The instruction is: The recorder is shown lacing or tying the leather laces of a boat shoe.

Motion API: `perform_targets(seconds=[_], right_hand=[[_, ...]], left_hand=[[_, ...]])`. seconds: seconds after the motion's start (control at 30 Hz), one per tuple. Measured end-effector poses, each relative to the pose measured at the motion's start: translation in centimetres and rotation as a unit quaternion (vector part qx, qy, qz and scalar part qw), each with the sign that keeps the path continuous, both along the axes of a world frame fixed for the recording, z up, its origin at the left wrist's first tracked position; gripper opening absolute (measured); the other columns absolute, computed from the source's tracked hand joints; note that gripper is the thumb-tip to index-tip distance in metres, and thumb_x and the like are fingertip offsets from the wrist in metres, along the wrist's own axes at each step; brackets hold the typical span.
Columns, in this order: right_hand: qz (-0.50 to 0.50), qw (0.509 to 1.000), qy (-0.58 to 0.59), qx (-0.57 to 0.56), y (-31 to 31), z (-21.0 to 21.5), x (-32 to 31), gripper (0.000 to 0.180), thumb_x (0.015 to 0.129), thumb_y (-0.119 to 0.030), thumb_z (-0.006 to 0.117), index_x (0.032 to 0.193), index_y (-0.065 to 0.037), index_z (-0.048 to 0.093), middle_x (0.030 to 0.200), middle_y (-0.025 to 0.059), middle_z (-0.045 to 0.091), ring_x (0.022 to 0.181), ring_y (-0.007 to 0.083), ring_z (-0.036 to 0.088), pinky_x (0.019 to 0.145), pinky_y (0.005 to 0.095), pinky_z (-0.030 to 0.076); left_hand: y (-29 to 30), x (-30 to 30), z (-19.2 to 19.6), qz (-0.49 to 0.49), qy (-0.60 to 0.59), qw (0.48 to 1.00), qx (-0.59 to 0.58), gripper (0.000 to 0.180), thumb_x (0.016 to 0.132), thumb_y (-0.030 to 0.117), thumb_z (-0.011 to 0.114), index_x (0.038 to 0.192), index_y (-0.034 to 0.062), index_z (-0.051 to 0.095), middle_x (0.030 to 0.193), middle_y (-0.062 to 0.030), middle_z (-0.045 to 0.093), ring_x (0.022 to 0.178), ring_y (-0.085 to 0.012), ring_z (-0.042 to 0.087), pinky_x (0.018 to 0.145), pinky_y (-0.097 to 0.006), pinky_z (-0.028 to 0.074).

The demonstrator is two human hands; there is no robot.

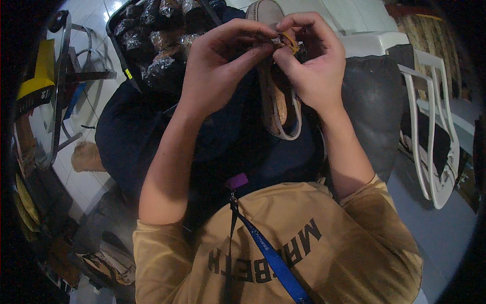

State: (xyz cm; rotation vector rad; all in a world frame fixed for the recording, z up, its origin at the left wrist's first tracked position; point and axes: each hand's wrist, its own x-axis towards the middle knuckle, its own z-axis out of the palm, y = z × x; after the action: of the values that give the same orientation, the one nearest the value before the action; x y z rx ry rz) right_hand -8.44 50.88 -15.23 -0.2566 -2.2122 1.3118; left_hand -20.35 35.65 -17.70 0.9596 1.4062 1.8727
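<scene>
A greyish-beige shoe (265,13) with a tan insole and an open, looped heel rests over my lap, its toe pointing away from me. Above its middle, my left hand (220,63) is closed, thumb and fingertips pinched around a small part that is too small to make out. Close beside it, my right hand (318,66) pinches a narrow strap (290,41) with a yellowish edge, which seems to belong to the shoe. The fingertips of both hands nearly meet there and partly hide the strap. The shoe's heel loop hangs toward me below my right hand.
An open dark case (119,48) at the far left holds several plastic-wrapped bundles. White plastic chairs (430,126) stand at right, beside a dark grey padded surface (372,101). At left is a metal-framed stand (63,76) with a yellow-and-black box (38,76). A lanyard (271,253) hangs over my shirt.
</scene>
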Motion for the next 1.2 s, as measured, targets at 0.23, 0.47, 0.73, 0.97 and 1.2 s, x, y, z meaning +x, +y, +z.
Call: perform_targets(seconds=[0.23, 0.47, 0.73, 0.97, 1.2], right_hand=[[-0.026, 0.999, -0.020, -0.018, -0.5, 0.1, 0.2, 0.032, 0.081, 0.009, 0.067, 0.110, -0.001, 0.065, 0.103, 0.0025, 0.067, 0.096, 0.0105, 0.064, 0.092, 0.0264, 0.051], [-0.017, 1.000, 0.008, -0.008, -0.3, -0.1, -0.2, 0.030, 0.081, 0.009, 0.065, 0.109, -0.001, 0.065, 0.102, 0.0018, 0.067, 0.097, 0.0102, 0.063, 0.090, 0.0253, 0.050], [0.002, 1.000, -0.015, -0.015, -0.5, 0.9, -0.1, 0.045, 0.084, 0.008, 0.068, 0.127, 0.000, 0.064, 0.112, 0.0047, 0.066, 0.102, 0.0123, 0.064, 0.095, 0.0288, 0.051], [0.057, 0.993, 0.024, -0.101, 1.2, -0.5, 1.7, 0.056, 0.089, 0.011, 0.069, 0.143, 0.002, 0.054, 0.119, 0.0103, 0.066, 0.108, 0.0155, 0.065, 0.097, 0.0297, 0.052], [0.039, 0.995, 0.013, -0.089, 1.2, -0.3, 2.1, 0.053, 0.090, 0.013, 0.072, 0.140, 0.004, 0.055, 0.116, 0.0121, 0.068, 0.108, 0.0170, 0.067, 0.097, 0.0308, 0.055]], left_hand=[[0.0, 0.3, -0.1, -0.002, -0.022, 1.000, 0.009, 0.026, 0.095, -0.007, 0.071, 0.121, -0.0024, 0.071, 0.117, -0.0078, 0.074, 0.112, -0.0149, 0.070, 0.101, -0.030, 0.057], [-0.2, -0.2, 0.1, 0.004, -0.010, 1.000, 0.012, 0.026, 0.095, -0.007, 0.072, 0.120, -0.0018, 0.071, 0.116, -0.0082, 0.074, 0.111, -0.0157, 0.071, 0.100, -0.030, 0.058], [-0.5, -0.7, -0.1, 0.010, 0.008, 1.000, -0.003, 0.023, 0.097, -0.005, 0.070, 0.119, -0.0013, 0.071, 0.117, -0.0073, 0.074, 0.111, -0.0146, 0.071, 0.100, -0.029, 0.056], [0.6, 0.3, -0.6, 0.068, 0.138, 0.988, 0.007, 0.022, 0.095, 0.003, 0.077, 0.116, 0.0004, 0.073, 0.111, -0.0057, 0.073, 0.107, -0.0134, 0.068, 0.096, -0.029, 0.054], [1.0, 0.5, 0.1, 0.117, 0.217, 0.969, 0.004, 0.013, 0.090, 0.004, 0.082, 0.102, 0.0016, 0.078, 0.104, -0.0058, 0.073, 0.101, -0.0152, 0.068, 0.091, -0.029, 0.053]])
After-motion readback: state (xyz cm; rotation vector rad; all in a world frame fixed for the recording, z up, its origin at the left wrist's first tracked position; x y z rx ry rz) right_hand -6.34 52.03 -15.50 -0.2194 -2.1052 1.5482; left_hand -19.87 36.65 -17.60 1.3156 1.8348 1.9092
